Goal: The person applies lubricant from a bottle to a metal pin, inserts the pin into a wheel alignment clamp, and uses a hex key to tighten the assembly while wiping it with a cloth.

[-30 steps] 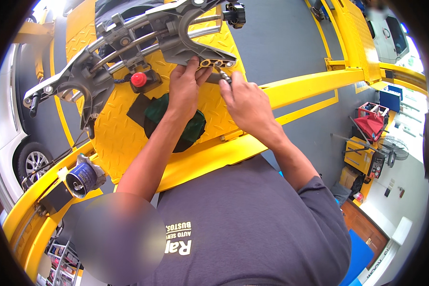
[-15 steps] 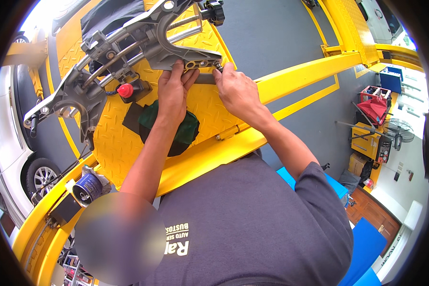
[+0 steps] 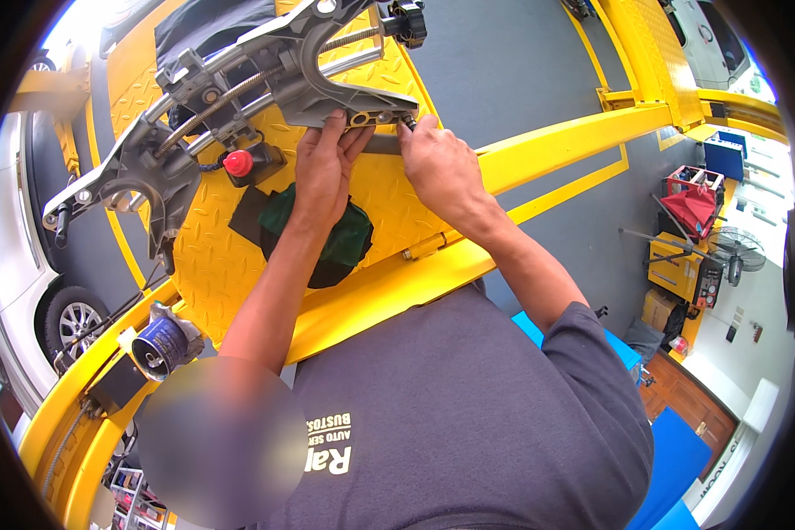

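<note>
A grey metal clamp frame [image 3: 238,97] with a threaded rod and a black knob [image 3: 408,19] lies on a yellow checker-plate platform [image 3: 212,256]. My left hand [image 3: 321,168] presses on the frame's lower arm [image 3: 362,110], fingers stretched up along it. My right hand [image 3: 442,163] is pinched on a small dark tool [image 3: 407,124] at the right end of that arm, beside a row of holes. A grey flat bar [image 3: 382,145] shows between the two hands.
A red knob [image 3: 237,163] sits left of my left hand, and a green and black cloth [image 3: 331,243] lies under my left forearm. A blue canister [image 3: 159,346] is at lower left, a white car [image 3: 13,256] at far left, and a red tool cart [image 3: 693,208] and fan [image 3: 738,243] at right.
Both hands stay on the frame's lower arm. My right hand has closed in on the arm's right end. The whole scene has slid upward in view.
</note>
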`<move>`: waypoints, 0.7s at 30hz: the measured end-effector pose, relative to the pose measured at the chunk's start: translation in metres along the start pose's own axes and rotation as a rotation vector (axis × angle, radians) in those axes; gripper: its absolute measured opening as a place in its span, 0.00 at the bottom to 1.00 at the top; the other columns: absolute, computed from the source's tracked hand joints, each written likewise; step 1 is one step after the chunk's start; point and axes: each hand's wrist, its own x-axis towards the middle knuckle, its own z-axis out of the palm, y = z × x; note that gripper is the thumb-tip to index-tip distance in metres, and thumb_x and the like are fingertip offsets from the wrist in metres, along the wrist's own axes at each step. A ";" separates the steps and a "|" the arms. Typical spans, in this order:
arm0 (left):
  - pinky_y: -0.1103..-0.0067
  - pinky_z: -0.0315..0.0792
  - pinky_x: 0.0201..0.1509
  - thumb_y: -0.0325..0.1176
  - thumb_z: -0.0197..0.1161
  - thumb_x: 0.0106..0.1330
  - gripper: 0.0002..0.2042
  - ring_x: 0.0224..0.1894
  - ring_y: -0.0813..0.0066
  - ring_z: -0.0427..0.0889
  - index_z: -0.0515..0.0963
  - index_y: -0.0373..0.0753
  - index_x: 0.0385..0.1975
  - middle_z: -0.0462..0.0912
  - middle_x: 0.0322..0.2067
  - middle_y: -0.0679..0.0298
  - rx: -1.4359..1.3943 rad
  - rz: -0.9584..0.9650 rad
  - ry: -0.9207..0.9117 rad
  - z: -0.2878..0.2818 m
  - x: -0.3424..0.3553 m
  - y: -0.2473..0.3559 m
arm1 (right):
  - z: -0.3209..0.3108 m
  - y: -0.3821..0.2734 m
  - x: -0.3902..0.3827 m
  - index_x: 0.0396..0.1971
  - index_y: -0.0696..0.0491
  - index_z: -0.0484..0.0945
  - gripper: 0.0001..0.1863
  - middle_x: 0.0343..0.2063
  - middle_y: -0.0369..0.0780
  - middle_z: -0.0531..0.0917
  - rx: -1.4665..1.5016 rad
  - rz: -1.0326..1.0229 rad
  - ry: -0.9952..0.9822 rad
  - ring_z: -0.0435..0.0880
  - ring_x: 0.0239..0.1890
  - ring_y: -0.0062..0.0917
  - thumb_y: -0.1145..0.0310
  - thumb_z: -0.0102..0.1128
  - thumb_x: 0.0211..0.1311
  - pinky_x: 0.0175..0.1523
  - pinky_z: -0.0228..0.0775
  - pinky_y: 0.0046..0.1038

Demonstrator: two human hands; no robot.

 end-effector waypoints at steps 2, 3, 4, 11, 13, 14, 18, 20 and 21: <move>0.63 0.79 0.75 0.34 0.57 0.87 0.12 0.59 0.66 0.88 0.79 0.32 0.59 0.87 0.57 0.58 -0.019 0.010 -0.025 0.000 -0.001 0.002 | -0.003 -0.001 0.001 0.45 0.66 0.77 0.25 0.36 0.65 0.88 0.008 0.001 -0.029 0.87 0.43 0.66 0.54 0.49 0.86 0.52 0.80 0.59; 0.63 0.79 0.75 0.34 0.57 0.87 0.12 0.60 0.66 0.88 0.79 0.32 0.59 0.87 0.57 0.58 -0.027 0.007 -0.035 -0.002 -0.001 0.001 | -0.007 0.000 0.003 0.45 0.66 0.78 0.25 0.37 0.65 0.88 0.031 0.000 -0.049 0.88 0.43 0.66 0.54 0.49 0.86 0.52 0.80 0.59; 0.63 0.79 0.75 0.34 0.57 0.87 0.12 0.60 0.66 0.88 0.79 0.32 0.59 0.87 0.57 0.58 -0.036 0.007 -0.045 -0.003 0.000 0.000 | -0.011 -0.001 0.005 0.45 0.67 0.79 0.26 0.37 0.65 0.88 0.052 -0.004 -0.068 0.88 0.44 0.66 0.54 0.49 0.86 0.53 0.80 0.58; 0.61 0.72 0.80 0.34 0.56 0.87 0.16 0.67 0.64 0.82 0.76 0.31 0.65 0.84 0.62 0.57 -0.003 -0.018 -0.113 -0.009 -0.001 0.003 | -0.011 -0.006 0.003 0.46 0.67 0.81 0.26 0.37 0.66 0.87 0.084 0.012 -0.035 0.88 0.44 0.66 0.55 0.48 0.87 0.53 0.80 0.58; 0.61 0.71 0.81 0.35 0.56 0.87 0.16 0.67 0.65 0.82 0.76 0.31 0.65 0.84 0.63 0.57 -0.019 -0.016 -0.115 -0.009 -0.001 0.002 | -0.012 0.003 0.009 0.46 0.67 0.80 0.26 0.36 0.65 0.88 0.184 -0.033 -0.057 0.88 0.44 0.65 0.55 0.48 0.87 0.53 0.80 0.58; 0.61 0.71 0.81 0.35 0.56 0.87 0.16 0.67 0.65 0.82 0.76 0.31 0.65 0.84 0.63 0.57 -0.027 -0.016 -0.118 -0.009 0.000 0.002 | -0.011 0.001 0.008 0.46 0.68 0.80 0.26 0.36 0.65 0.88 0.146 -0.019 -0.041 0.88 0.43 0.65 0.55 0.49 0.87 0.52 0.81 0.58; 0.64 0.77 0.76 0.35 0.58 0.87 0.14 0.62 0.66 0.87 0.78 0.31 0.60 0.86 0.59 0.57 -0.063 -0.006 -0.115 -0.010 0.001 0.002 | -0.014 -0.008 0.003 0.45 0.69 0.80 0.27 0.34 0.64 0.88 0.075 -0.014 0.003 0.88 0.41 0.64 0.54 0.50 0.87 0.51 0.81 0.57; 0.61 0.72 0.81 0.35 0.56 0.87 0.16 0.66 0.66 0.83 0.76 0.31 0.65 0.83 0.63 0.57 -0.046 -0.016 -0.129 -0.012 0.002 0.001 | -0.015 -0.007 0.001 0.45 0.69 0.80 0.27 0.33 0.64 0.88 0.070 -0.059 0.019 0.88 0.40 0.64 0.54 0.50 0.86 0.49 0.81 0.56; 0.61 0.72 0.81 0.35 0.56 0.87 0.16 0.66 0.66 0.83 0.76 0.31 0.65 0.84 0.63 0.57 -0.031 -0.021 -0.125 -0.014 0.001 0.000 | -0.014 -0.002 0.000 0.45 0.69 0.80 0.27 0.33 0.63 0.88 0.065 -0.091 0.030 0.88 0.39 0.64 0.54 0.50 0.86 0.49 0.81 0.57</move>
